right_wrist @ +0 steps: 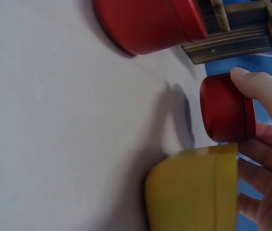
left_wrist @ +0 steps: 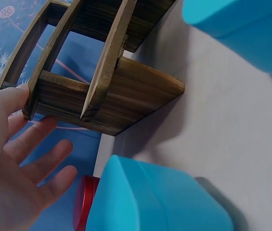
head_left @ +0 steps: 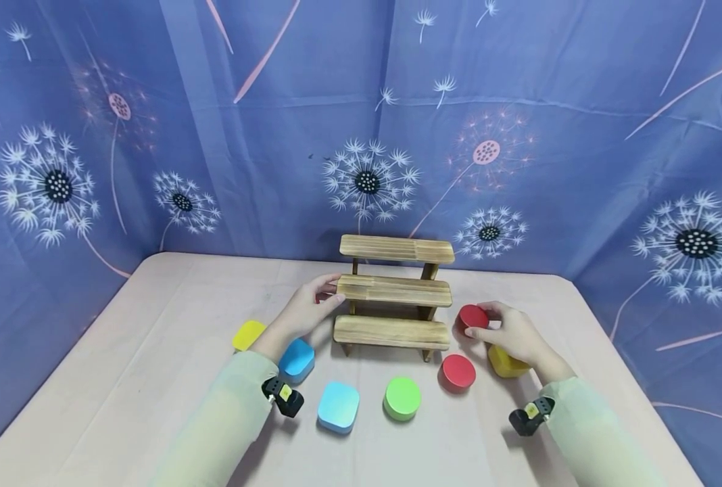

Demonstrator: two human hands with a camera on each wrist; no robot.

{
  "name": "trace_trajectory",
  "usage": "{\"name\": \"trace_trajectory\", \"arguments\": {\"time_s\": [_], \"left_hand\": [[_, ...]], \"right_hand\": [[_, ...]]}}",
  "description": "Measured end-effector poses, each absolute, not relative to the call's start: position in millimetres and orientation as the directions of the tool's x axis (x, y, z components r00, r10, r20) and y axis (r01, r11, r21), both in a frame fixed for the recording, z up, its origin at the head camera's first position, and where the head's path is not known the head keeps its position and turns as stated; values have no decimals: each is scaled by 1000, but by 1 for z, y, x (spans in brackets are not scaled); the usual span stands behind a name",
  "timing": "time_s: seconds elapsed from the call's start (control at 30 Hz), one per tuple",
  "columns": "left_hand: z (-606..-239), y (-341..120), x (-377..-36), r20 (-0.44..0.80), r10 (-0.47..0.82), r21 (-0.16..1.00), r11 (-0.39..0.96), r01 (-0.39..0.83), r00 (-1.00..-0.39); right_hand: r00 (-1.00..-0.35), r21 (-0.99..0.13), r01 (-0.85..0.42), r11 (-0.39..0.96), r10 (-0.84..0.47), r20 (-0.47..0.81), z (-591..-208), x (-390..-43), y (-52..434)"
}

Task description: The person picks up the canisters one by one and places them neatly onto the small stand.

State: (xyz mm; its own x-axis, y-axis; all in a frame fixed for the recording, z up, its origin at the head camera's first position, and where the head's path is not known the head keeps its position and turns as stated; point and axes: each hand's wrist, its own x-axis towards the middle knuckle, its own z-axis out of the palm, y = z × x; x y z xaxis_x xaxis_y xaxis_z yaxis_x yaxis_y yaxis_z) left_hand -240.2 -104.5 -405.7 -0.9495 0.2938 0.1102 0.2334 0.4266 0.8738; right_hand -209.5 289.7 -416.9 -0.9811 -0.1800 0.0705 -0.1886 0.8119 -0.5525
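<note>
A three-tier wooden step stand point(head_left: 394, 331) stands at the middle of the table. My left hand point(head_left: 306, 308) pinches the left end of its middle step, the thumb in front; in the left wrist view the other fingers point(left_wrist: 54, 159) spread loosely. My right hand point(head_left: 516, 331) grips a round red tin point(head_left: 472, 320) between thumb and fingers, right of the stand. From the right wrist, this tin point(right_wrist: 225, 108) appears raised off the cloth, beside a yellow tin point(right_wrist: 193, 192). Another red tin point(left_wrist: 84, 202) is mostly hidden behind my left hand in the head view.
In front of the stand are a light blue square tin point(head_left: 339, 407), a green round tin point(head_left: 402, 398) and a second red round tin point(head_left: 457, 373). A blue tin point(head_left: 297, 360) and a yellow one point(head_left: 249, 335) sit by my left forearm. A dandelion-patterned curtain point(head_left: 263, 169) hangs behind.
</note>
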Motion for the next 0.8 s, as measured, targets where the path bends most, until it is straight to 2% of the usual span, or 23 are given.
{"name": "trace_trajectory", "arguments": {"time_s": [0.37, 0.8], "left_hand": [[-408, -105, -239, 99, 287, 885, 411, 217, -953], [-407, -105, -239, 92, 283, 880, 425, 211, -955]], "right_hand": [[-984, -551, -175, 816, -164, 69, -405, -209, 291], [-982, -613, -188, 767, -136, 131, -393, -209, 292]]}}
